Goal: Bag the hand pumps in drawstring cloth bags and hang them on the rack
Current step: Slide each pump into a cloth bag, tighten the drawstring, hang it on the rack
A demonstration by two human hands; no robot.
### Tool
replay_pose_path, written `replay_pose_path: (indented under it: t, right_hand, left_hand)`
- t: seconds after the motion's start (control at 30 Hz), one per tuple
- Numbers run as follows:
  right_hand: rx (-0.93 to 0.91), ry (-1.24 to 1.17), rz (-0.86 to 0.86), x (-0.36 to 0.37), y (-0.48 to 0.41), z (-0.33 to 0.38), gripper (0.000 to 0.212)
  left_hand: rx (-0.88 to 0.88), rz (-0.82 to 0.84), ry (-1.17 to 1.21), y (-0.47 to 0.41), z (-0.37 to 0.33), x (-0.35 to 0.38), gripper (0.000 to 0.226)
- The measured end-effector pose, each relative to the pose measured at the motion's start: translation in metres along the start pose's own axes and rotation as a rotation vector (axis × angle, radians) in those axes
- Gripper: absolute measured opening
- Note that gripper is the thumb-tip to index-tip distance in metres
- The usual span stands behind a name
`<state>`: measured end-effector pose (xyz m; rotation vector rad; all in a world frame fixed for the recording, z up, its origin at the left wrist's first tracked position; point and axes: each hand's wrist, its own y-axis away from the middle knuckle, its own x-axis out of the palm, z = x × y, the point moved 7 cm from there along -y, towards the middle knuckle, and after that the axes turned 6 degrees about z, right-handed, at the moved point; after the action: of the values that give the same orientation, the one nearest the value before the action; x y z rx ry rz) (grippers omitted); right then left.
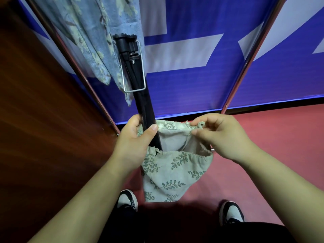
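Observation:
A black hand pump [133, 67] with a wire foot loop stands tilted, its lower end inside a pale cloth bag [168, 176] printed with green leaves. My left hand [135, 139] grips the pump's barrel together with the left side of the bag's mouth. My right hand [219, 135] pinches the bag's far rim and drawstring at the right, holding the mouth wide. The pump's bottom end is hidden in the bag.
Two metal rack poles [245, 62] slant up at left and right before a blue and white banner [192, 71]. A light blue patterned cloth [98, 41] hangs by the left pole. A dark wooden panel [43, 111] fills the left. My shoes [127, 200] stand on red floor.

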<state>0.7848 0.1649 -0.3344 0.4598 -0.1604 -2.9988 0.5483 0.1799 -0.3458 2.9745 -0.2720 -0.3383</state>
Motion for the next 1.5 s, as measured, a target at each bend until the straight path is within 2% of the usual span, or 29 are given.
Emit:
replay_pose_path:
  t: [0.2,0.37,0.47,0.57,0.8,0.97,1.1,1.17,1.27,1.4,1.5]
  right_hand:
    - [0.011,-0.086,-0.152,-0.011,0.001,-0.002,0.011]
    - [0.035,-0.093,-0.223,-0.017,0.001,-0.004,0.020]
    - [0.059,-0.071,-0.178,-0.014,0.001,-0.003,0.019]
    - [0.100,-0.127,-0.091,-0.006,0.002,-0.005,0.010]
    - [0.143,-0.221,0.039,0.005,0.004,-0.004,0.020]
    - [0.086,-0.312,0.053,0.006,0.002,0.002,0.018]
    - [0.033,-0.475,0.095,0.007,0.003,0.013,0.019]
    - [0.019,-0.531,0.114,0.010,0.003,0.018,0.020]
    - [0.024,-0.440,0.140,0.020,0.005,0.019,0.018]
    - [0.016,-0.257,0.259,0.050,0.014,0.019,0.017]
    - [0.010,-0.064,0.286,0.065,0.020,0.014,0.023]
  left_hand:
    - [0.003,-0.008,-0.046,-0.001,0.002,0.000,0.035]
    - [-0.007,-0.020,-0.076,0.000,0.004,0.000,0.032]
    - [-0.011,-0.029,-0.082,0.001,0.003,0.000,0.031]
    - [-0.015,-0.050,-0.090,0.002,0.003,-0.001,0.029]
    - [-0.022,-0.054,-0.107,0.003,0.000,0.000,0.020]
    - [-0.032,-0.046,-0.107,0.004,0.000,-0.001,0.018]
    - [-0.045,-0.056,-0.086,0.003,-0.001,0.000,0.029]
    - [-0.054,-0.067,-0.077,0.004,0.001,0.000,0.025]
    - [-0.061,-0.084,-0.067,0.005,0.003,0.003,0.009]
    - [-0.050,-0.107,-0.047,0.007,-0.001,0.008,0.011]
    - [-0.044,-0.123,-0.025,0.008,-0.002,0.010,0.010]
